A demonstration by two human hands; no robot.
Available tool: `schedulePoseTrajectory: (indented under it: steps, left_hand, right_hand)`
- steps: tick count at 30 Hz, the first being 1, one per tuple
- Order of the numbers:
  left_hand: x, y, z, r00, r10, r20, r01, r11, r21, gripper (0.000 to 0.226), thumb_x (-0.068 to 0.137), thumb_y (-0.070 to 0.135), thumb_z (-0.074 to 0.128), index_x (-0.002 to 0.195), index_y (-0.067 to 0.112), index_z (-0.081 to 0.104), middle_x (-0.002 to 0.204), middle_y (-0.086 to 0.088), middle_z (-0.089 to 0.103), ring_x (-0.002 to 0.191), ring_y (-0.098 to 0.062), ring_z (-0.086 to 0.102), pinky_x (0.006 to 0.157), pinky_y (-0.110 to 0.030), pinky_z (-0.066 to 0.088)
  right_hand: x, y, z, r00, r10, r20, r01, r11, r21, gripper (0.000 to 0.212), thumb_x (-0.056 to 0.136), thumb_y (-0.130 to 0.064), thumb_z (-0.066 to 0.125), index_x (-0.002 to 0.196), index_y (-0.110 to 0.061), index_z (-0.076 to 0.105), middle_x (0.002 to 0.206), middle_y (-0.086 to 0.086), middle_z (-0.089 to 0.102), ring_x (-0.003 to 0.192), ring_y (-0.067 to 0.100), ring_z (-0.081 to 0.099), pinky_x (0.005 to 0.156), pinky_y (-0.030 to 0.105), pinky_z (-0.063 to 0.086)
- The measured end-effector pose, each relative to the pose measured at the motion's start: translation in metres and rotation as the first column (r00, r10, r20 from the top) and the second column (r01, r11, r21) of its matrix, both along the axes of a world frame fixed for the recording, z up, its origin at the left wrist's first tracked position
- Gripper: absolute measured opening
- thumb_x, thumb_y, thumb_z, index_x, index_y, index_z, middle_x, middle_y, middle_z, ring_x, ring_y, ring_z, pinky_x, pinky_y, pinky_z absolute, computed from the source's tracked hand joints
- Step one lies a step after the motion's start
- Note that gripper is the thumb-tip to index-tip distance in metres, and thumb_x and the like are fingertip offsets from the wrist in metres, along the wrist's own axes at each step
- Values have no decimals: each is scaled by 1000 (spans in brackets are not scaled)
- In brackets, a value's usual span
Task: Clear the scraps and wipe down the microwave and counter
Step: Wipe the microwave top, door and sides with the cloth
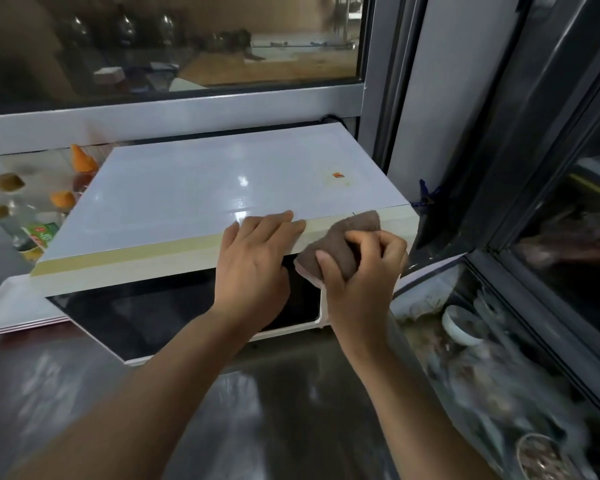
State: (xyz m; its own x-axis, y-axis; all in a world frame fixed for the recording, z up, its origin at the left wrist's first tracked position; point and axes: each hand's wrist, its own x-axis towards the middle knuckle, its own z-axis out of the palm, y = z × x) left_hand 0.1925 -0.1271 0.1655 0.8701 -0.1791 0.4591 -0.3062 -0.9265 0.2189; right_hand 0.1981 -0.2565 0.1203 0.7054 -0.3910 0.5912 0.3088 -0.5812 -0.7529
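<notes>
I see my right hand nearest, fingers curled round a brown cloth, which it presses against the microwave's front top edge near its right corner. Just beside it my left hand lies flat, fingers straight, over that same edge. Beyond, bottles stand at the microwave's left.

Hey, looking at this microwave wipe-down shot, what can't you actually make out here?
- Head view: the microwave control panel is hidden behind the right hand and brown cloth.
- The sink contents at lower right are motion-blurred.
- Bottle labels at far left are too small to read.
</notes>
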Motion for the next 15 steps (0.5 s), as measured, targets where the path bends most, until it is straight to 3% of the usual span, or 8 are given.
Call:
schedulePoseTrajectory:
  steps: [3,4,6,9,15]
  left_hand:
    - [2,1,-4,999,-15,38,16,1000,-25,65,62,-4,45,122,14,61,130,-4,59,115,-31,52,95,-41,36]
    - [2,1,-7,999,-14,48,15,1000,-23,66,61,-6,48,123,15,61,130,-4,58,115,-30,52,94,-40,36]
    - [4,1,-10,998,-13,63,14,1000,-17,69,59,-8,52,123,16,60,131,-2,58,114,-30,52,94,-39,35]
    - [5,1,-12,996,-9,86,11,1000,-20,70,56,-7,53,122,16,61,129,-2,59,112,-30,53,93,-38,35]
    - [3,0,-13,995,-3,98,5,1000,-15,69,56,-6,55,121,16,61,128,-2,60,110,-30,52,91,-39,36]
  right_hand:
    - [1,13,-15,996,-93,5,93,991,-91,36,68,-12,77,99,-4,59,111,16,46,104,23,39,92,10,26]
    - [-1,16,-25,995,-101,12,101,987,-123,35,69,-7,76,98,0,58,110,20,47,104,27,42,95,19,36]
    - [-6,19,-46,994,-102,24,105,981,-166,35,69,0,74,98,3,55,108,25,48,103,35,49,87,40,52]
    - [-8,17,-66,995,-94,-18,88,974,-209,48,62,1,76,101,-1,48,111,26,48,105,39,51,86,40,52]
    - [-21,17,-77,994,-67,-88,44,970,-237,44,70,2,74,101,-2,43,114,27,47,106,41,53,85,44,52]
